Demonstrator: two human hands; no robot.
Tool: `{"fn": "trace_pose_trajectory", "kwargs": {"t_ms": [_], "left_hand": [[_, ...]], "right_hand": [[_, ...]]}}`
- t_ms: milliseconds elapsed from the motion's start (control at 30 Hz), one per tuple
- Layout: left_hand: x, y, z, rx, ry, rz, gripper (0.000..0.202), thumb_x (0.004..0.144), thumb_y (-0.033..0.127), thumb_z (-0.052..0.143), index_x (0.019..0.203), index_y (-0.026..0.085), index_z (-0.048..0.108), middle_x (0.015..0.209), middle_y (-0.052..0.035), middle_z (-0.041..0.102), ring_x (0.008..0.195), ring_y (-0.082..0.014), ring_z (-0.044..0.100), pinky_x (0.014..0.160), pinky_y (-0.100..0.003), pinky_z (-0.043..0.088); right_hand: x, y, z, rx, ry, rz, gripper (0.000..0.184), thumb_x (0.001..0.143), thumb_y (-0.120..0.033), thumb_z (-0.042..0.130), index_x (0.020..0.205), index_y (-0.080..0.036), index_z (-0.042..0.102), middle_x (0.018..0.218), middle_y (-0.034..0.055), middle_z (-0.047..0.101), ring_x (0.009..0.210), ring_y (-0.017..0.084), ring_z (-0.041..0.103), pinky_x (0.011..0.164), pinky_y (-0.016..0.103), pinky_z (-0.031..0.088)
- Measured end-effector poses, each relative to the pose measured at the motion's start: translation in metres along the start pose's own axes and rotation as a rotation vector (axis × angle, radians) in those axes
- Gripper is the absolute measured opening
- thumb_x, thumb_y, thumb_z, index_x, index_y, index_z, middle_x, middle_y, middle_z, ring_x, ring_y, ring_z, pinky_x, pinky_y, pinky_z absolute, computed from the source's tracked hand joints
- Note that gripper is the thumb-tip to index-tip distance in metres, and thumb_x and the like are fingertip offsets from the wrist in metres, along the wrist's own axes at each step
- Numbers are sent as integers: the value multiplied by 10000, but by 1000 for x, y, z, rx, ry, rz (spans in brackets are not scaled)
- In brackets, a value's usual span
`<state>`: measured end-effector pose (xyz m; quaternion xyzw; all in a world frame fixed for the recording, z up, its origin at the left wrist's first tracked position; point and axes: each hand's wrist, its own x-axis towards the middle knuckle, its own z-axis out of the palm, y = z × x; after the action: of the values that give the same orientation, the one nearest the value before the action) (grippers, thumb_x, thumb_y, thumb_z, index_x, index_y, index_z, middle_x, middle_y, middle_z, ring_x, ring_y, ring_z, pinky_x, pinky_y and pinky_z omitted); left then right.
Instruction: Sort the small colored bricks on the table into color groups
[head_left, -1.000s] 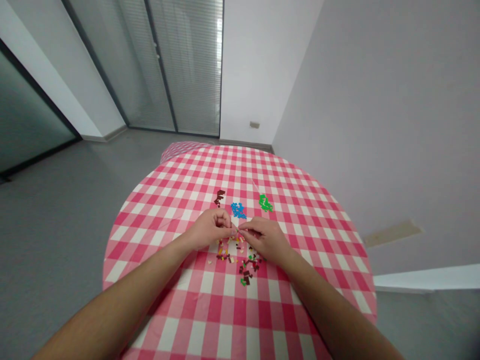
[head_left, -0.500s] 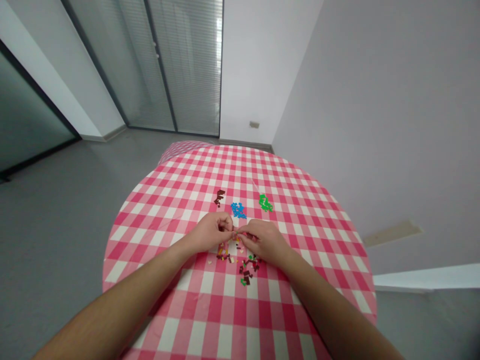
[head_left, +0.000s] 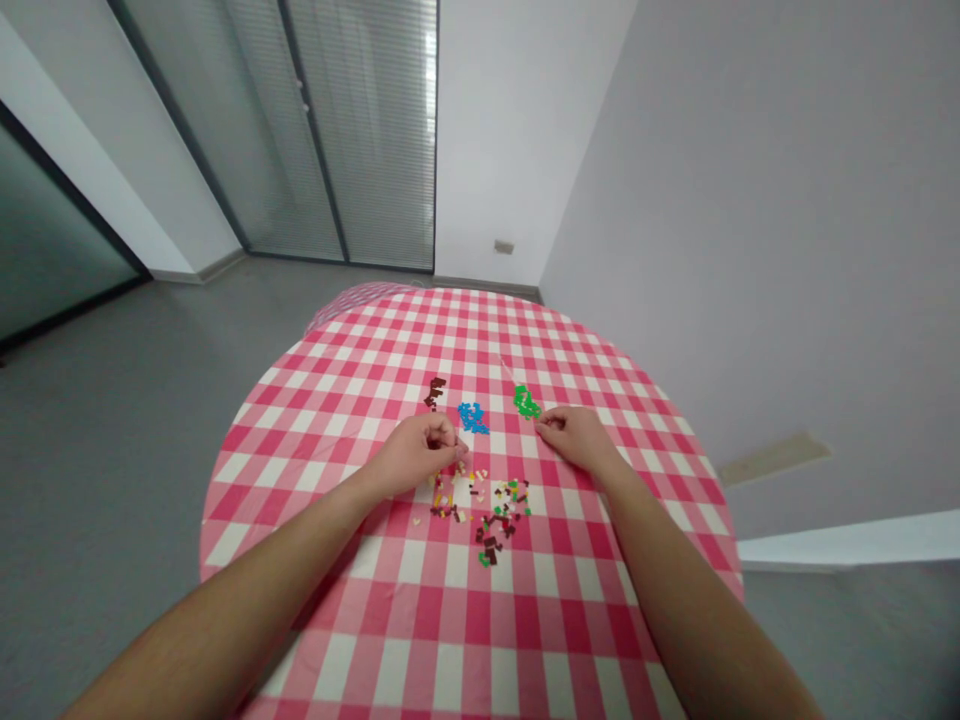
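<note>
On the round table with a red-and-white checked cloth (head_left: 420,630) lies a mixed heap of tiny bricks (head_left: 480,505) in brown, yellow, green and cream. Beyond it lie three sorted clusters: brown bricks (head_left: 434,391), blue bricks (head_left: 472,417) and green bricks (head_left: 526,402). My left hand (head_left: 418,455) rests curled at the heap's far left edge, fingers pinched together; what it holds is too small to name. My right hand (head_left: 576,437) is just right of the green cluster, its fingertips pinched close beside it.
A grey wall runs close along the table's right side. Bare grey floor lies to the left, with glass doors and blinds at the back. A second checked surface (head_left: 360,295) pokes out behind the table's far edge.
My right hand has left the left hand over the heap and gone right and away to the green cluster. The left hand has stayed where it was.
</note>
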<state>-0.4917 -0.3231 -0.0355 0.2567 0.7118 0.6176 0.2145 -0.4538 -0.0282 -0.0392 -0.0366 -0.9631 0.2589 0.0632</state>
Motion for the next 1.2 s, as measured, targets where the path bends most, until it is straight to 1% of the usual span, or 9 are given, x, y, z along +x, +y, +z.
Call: {"fn": "trace_pose_trajectory", "kwargs": {"t_ms": [200,433,633,733,833,900,1000,1067,1200], "left_hand": [[0,2,-1,20,-2,5,235,778,223,657,702,194,437,661,14,624,761,-190,714,588,-250,474],[-1,5,-2,84,8,31,229,785,212,652,687,195,445,654,11,603,690,-158,668,585,-261,453],[-1,7,-2,122,5,24,224,785,225,643,677,195,449,652,9,586,692,-171,660,580,-263,432],[-1,6,-2,131,-1,17,220,791,232,635,679,200,449,654,3,597,681,-172,653,572,-269,422],[-1,6,-2,168,17,22,215,784,224,634,669,198,454,647,6,598,657,-162,636,569,-269,418],[-1,8,-2,172,23,29,212,782,217,631,665,195,456,653,8,598,657,-157,633,575,-267,422],[-2,12,-1,163,24,30,208,780,209,627,662,192,457,657,9,598,656,-152,630,579,-264,422],[-2,13,-1,160,28,26,207,777,205,627,661,192,456,647,10,592,660,-156,633,574,-263,417],[-2,13,-1,163,29,15,203,771,201,628,664,194,457,638,12,582,652,-161,633,562,-267,406]], "right_hand": [[-2,-3,-2,25,-26,-6,172,841,-274,626,824,-231,791,870,65,777,787,249,714,679,336,500],[-2,-2,-2,20,-9,55,160,817,-301,645,806,-212,778,794,64,765,717,223,694,615,306,474],[2,-12,4,-139,60,145,223,838,-380,638,794,-194,752,799,74,748,722,214,662,592,290,422],[-1,-18,1,-123,58,129,237,854,-383,622,805,-188,747,802,84,742,713,213,653,593,295,426],[-10,-28,-8,0,-77,8,194,846,-341,622,844,-200,755,841,75,748,741,200,659,630,288,459],[-17,-38,-13,90,-251,-110,153,824,-275,626,859,-214,762,867,56,754,759,183,665,657,273,480],[-25,-51,-18,152,-499,-239,182,802,-193,608,864,-221,777,875,36,761,767,167,676,682,257,495],[-27,-56,-17,153,-572,-265,208,791,-166,602,876,-216,785,868,35,763,755,164,680,680,252,495],[-26,-58,-13,130,-599,-278,226,784,-143,608,895,-205,794,845,43,762,731,159,673,660,243,482]]}}
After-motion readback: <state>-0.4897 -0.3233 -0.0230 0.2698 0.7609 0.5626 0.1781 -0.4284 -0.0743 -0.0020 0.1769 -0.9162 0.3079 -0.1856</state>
